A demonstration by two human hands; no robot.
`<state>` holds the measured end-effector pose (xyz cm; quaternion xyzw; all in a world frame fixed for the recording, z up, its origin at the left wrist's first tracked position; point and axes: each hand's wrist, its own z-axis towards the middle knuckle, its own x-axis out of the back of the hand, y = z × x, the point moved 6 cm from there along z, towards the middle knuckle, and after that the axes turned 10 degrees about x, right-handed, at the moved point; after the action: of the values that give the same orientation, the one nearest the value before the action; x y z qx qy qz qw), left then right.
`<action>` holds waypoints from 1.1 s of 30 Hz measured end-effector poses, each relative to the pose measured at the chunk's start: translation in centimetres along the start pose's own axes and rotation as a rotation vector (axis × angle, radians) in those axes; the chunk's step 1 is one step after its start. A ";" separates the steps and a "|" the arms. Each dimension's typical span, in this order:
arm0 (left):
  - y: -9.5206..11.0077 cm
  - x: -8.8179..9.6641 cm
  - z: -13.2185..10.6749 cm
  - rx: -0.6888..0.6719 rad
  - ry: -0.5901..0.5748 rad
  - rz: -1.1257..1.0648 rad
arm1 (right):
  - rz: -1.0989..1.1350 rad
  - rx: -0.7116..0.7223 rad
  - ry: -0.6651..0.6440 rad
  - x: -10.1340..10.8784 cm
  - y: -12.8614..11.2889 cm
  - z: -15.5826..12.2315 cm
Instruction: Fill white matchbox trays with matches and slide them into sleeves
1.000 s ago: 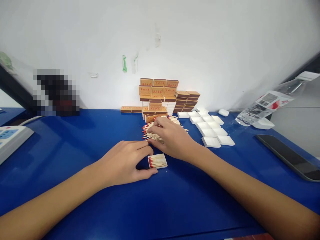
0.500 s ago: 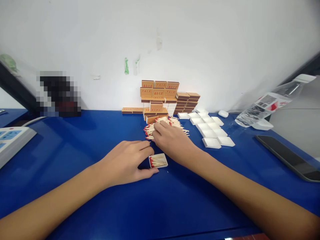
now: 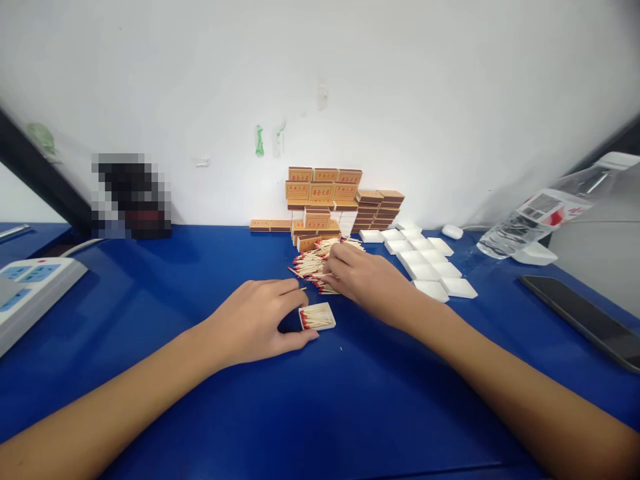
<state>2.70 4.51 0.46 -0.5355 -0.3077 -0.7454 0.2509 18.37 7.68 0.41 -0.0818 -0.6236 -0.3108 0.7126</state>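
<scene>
A small white matchbox tray (image 3: 326,317) lies on the blue table, part filled with red-headed matches. My left hand (image 3: 260,323) holds it at its left end, thumb along the near side and fingers on the far side. Just beyond spreads a heap of loose matches (image 3: 309,265), their red heads mostly pointing left. My right hand (image 3: 367,280) reaches into this heap from the right, fingertips pinched together among the matches. How many matches it grips is hidden by the fingers.
Orange matchboxes (image 3: 321,191) are stacked against the wall behind the heap. Several empty white trays (image 3: 423,265) lie to the right. Farther right are a tilted water bottle (image 3: 535,217) and a phone (image 3: 580,317). A power strip (image 3: 45,290) sits at the left.
My right hand has shifted slightly right and toward me at the heap, and some matches have spread nearer. My left hand stays at the tray. The camera view has shifted a little.
</scene>
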 end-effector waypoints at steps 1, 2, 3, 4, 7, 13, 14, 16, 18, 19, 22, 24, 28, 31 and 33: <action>-0.2 0.0 0.0 0.013 0.001 -0.007 | 0.070 -0.013 0.031 0.4 0.3 -0.4; -0.3 -0.1 0.0 0.028 0.003 -0.016 | 0.154 -0.031 0.062 0.8 0.5 -0.9; -0.5 -0.1 0.1 0.043 0.007 -0.025 | 0.246 -0.055 0.093 1.3 0.7 -1.3; -0.6 -0.1 0.1 0.059 0.011 -0.033 | 0.336 -0.071 0.112 1.7 0.7 -1.7; -0.7 -0.1 0.0 0.085 0.026 -0.053 | 0.493 -0.073 0.090 2.5 -0.2 -2.4; -0.5 -0.2 0.0 0.069 0.027 -0.064 | 0.366 -0.010 0.081 2.1 -2.8 -1.8; -0.5 -0.2 -0.1 0.058 0.037 -0.067 | 0.340 -0.004 0.078 1.8 -3.1 -1.7; -0.4 -0.2 -0.1 0.042 0.046 -0.073 | 0.328 0.004 0.072 1.5 -3.3 -1.6; -0.5 -0.3 -0.1 0.039 0.047 -0.076 | 0.360 -0.005 0.066 1.3 -3.0 -1.8; -0.6 -0.3 -0.1 0.041 0.049 -0.076 | 0.383 -0.016 0.064 1.4 -2.8 -2.0; -0.7 -0.3 -0.1 0.054 0.044 -0.076 | 0.453 -0.066 0.037 1.6 -2.0 -2.5; -0.8 -0.3 -0.1 0.067 0.028 -0.068 | 0.498 -0.100 0.010 1.7 -1.5 -2.7; -0.7 -0.2 -0.1 0.074 0.020 -0.055 | 0.532 -0.178 -0.026 1.6 -1.2 -2.7; -0.7 -0.2 -0.1 0.074 0.024 -0.052 | 0.531 -0.189 -0.047 1.4 -1.4 -2.6; -0.7 -0.2 -0.1 0.079 0.016 -0.048 | 0.541 -0.169 -0.036 1.3 -1.6 -2.5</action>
<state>2.25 4.94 0.10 -0.5116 -0.3476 -0.7429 0.2560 19.59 4.71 0.66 -0.3100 -0.5637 -0.1587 0.7490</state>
